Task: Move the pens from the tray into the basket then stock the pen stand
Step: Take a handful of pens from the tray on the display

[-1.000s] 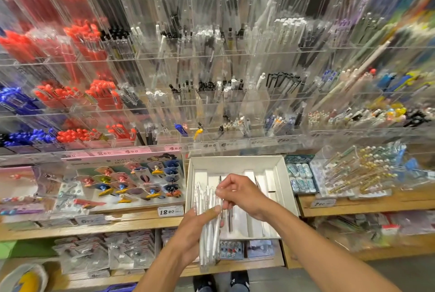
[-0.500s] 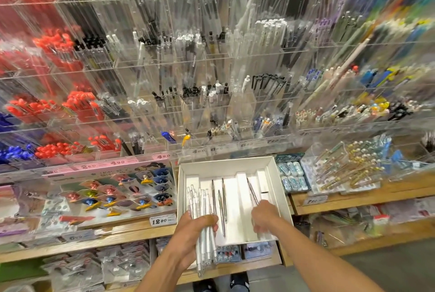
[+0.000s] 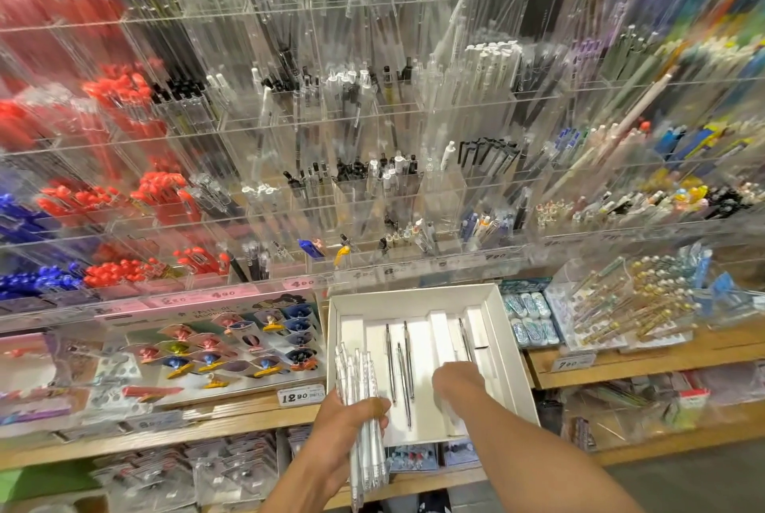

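"12.90" and "7.00" on shelf price tags (image 3: 301, 395).

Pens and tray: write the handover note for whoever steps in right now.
Left hand: grip closed round a bundle of clear pens, held over the white tray's left edge.
Right hand: down in the tray beside the loose pens; whether it holds one cannot be told.
Done: a handful gathered.
Left: several pens lie in the tray; no basket in view; pen stand not yet stocked.

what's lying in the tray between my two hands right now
In the head view, three slim silver pens lie on the white tray floor between the left hand, gripping a pen bundle, and the right hand.
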